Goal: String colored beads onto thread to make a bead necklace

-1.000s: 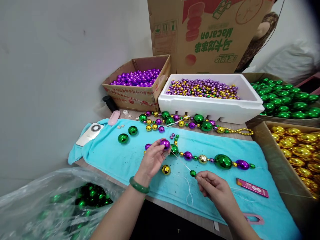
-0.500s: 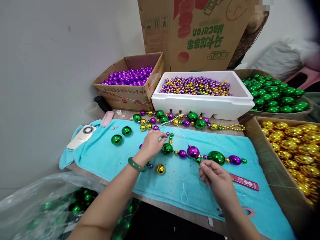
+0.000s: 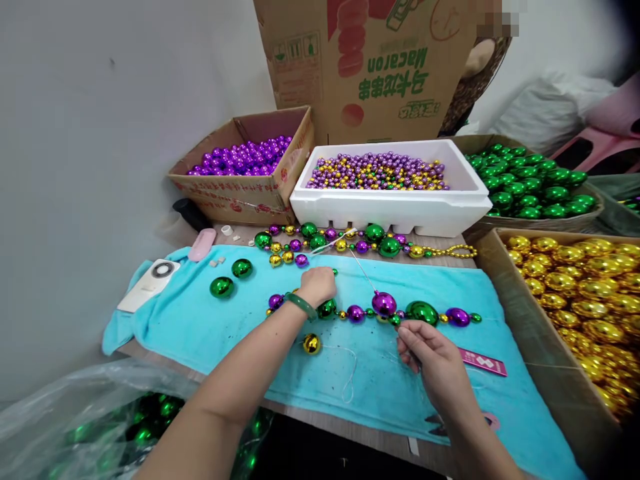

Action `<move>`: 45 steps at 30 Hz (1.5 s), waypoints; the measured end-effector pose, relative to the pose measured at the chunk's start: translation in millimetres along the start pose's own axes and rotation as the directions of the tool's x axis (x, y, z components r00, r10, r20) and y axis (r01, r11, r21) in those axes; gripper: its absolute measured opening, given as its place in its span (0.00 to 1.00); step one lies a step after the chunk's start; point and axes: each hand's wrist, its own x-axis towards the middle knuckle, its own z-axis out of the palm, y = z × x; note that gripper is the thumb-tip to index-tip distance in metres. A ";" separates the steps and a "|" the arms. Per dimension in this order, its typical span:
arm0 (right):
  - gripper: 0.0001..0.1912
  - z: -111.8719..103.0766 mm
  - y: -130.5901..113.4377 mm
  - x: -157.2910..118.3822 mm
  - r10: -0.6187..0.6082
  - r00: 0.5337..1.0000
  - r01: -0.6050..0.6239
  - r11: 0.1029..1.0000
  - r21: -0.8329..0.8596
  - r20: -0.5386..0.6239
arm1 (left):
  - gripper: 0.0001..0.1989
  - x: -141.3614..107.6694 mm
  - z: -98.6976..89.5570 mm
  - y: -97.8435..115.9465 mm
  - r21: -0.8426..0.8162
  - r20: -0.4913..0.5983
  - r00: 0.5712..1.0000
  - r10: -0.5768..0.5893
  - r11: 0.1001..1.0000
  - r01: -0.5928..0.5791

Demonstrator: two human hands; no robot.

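A strand of green, purple and gold beads, with a large green bead, lies across the turquoise towel. My right hand pinches a small green bead beside a large purple bead. From that purple bead a thin white cord runs up to the back strand. My left hand, a green bangle at its wrist, is closed above the left part of the strand; its fingertips are hidden. A loose gold bead lies nearer me.
Behind the towel are a box of purple beads and a white foam box. Gold beads fill a carton at right. Scissors lie near my right wrist. A person is partly visible behind the upright cardboard.
My left hand has moved right and closed, its fingers now turned away. My right hand keeps its pinch on the strand. The whole view has shifted slightly.
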 end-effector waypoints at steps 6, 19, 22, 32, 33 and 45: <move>0.19 3.2 -3.1 -3.7 0.008 0.999 -0.007 1.000 -0.028 0.043 | 0.11 -26.3 -20.4 -13.8 -0.813 0.012 0.999 0.036 0.582 -0.011; 0.20 15.6 -4.6 -11.8 0.007 0.997 0.002 0.993 -0.118 0.077 | 0.08 -64.6 -27.3 -34.9 -0.946 0.121 0.989 0.088 -0.292 0.141; 0.20 16.1 -4.0 -12.9 0.006 0.997 0.004 0.992 -0.126 0.076 | 0.08 -66.8 -28.5 -35.4 -0.952 0.091 0.992 0.088 -0.285 0.113; 0.18 17.1 0.9 -13.1 0.002 0.996 0.010 0.991 -0.130 0.091 | 0.10 -72.4 -28.7 -34.8 -0.976 0.021 0.998 0.063 -0.216 0.034; 0.18 17.8 -1.6 -14.0 0.005 0.996 0.008 0.992 -0.130 0.093 | 0.10 -73.4 -29.6 -34.4 -0.978 0.011 0.998 0.055 -0.207 0.022; 0.18 25.5 -7.4 -20.9 0.014 0.993 0.002 0.990 -0.139 0.117 | 0.11 -85.5 -31.6 -38.5 -0.973 -0.007 1.000 -0.005 -0.232 -0.008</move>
